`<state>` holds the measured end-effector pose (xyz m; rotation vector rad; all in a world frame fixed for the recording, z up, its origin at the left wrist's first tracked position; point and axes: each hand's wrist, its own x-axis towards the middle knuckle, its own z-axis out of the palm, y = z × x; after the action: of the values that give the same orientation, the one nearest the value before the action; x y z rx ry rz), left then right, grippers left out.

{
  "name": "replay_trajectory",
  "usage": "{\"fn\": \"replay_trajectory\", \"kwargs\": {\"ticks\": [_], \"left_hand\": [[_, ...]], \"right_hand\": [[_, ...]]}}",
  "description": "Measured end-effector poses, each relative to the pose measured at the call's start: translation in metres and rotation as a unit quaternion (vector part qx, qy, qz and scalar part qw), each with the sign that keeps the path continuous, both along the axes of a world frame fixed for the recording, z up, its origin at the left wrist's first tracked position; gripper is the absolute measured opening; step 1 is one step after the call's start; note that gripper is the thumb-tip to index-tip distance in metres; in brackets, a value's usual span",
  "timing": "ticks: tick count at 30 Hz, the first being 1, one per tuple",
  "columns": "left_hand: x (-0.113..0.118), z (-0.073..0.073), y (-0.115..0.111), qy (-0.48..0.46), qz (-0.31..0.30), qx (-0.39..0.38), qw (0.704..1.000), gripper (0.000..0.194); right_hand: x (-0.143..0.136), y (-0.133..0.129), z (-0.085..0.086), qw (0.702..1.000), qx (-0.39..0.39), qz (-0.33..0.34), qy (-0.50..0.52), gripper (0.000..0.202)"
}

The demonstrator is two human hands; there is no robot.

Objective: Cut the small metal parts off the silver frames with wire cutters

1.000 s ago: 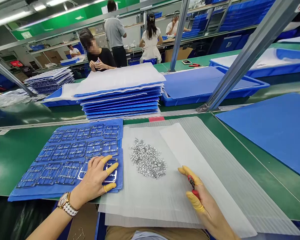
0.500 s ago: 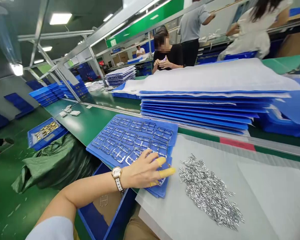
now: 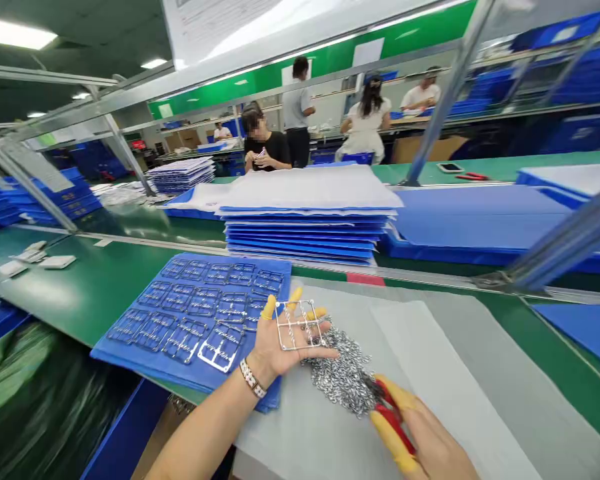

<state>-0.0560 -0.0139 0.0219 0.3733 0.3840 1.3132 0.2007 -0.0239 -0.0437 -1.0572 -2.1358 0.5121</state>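
One thin silver frame (image 3: pixel 299 324) is laid across the left hand (image 3: pixel 270 348), which is turned palm up. That grip is loose: the fingers are spread out and not curled around the frame. Small pliers with red handles (image 3: pixel 394 427) are grasped in the grip of the right hand (image 3: pixel 427 437), at four o'clock from the left hand. Their tip is pointed at the heap of tiny shiny bits (image 3: pixel 337 377) on the white sheet (image 3: pixel 293 427). It cannot be told if a bit is pinched there.

More frames (image 3: pixel 203 301) are set out in rows on the blue pad (image 3: pixel 190 379), at ten o'clock from the left hand. The pad and the sheet are laid on the green worktop (image 3: pixel 85 280).

The step in hand seems to be that one frame is made ready for the pliers. For the next move, the frame would need to be held firmly by bent fingers, and the pliers brought toward ten o'clock to meet it. Thin bars like these may be bent if squeezed hard.
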Motion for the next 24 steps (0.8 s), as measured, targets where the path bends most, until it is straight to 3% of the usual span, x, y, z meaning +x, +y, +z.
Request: {"fn": "replay_trajectory", "kwargs": {"ticks": [4, 10, 15, 19, 24], "left_hand": [[0.009, -0.013, 0.004, -0.013, -0.046, -0.022, 0.999, 0.063], [0.011, -0.027, 0.005, -0.007, 0.022, -0.028, 0.999, 0.055], [0.013, -0.03, 0.007, 0.019, 0.078, -0.076, 0.994, 0.046], [0.018, -0.022, 0.005, -0.012, 0.059, -0.067, 0.996, 0.062], [0.018, -0.023, 0.005, -0.007, 0.06, -0.08, 0.995, 0.056]], "right_hand": [[-0.043, 0.004, 0.028, 0.996, 0.077, -0.012, -0.038, 0.032], [-0.086, 0.009, 0.042, 0.987, 0.095, -0.015, -0.127, 0.02], [-0.101, 0.022, 0.052, 0.975, 0.1, -0.038, -0.196, 0.025], [-0.107, 0.027, 0.054, 0.969, 0.086, -0.038, -0.228, 0.025], [-0.109, 0.025, 0.055, 0.968, 0.084, -0.043, -0.231, 0.024]]}}
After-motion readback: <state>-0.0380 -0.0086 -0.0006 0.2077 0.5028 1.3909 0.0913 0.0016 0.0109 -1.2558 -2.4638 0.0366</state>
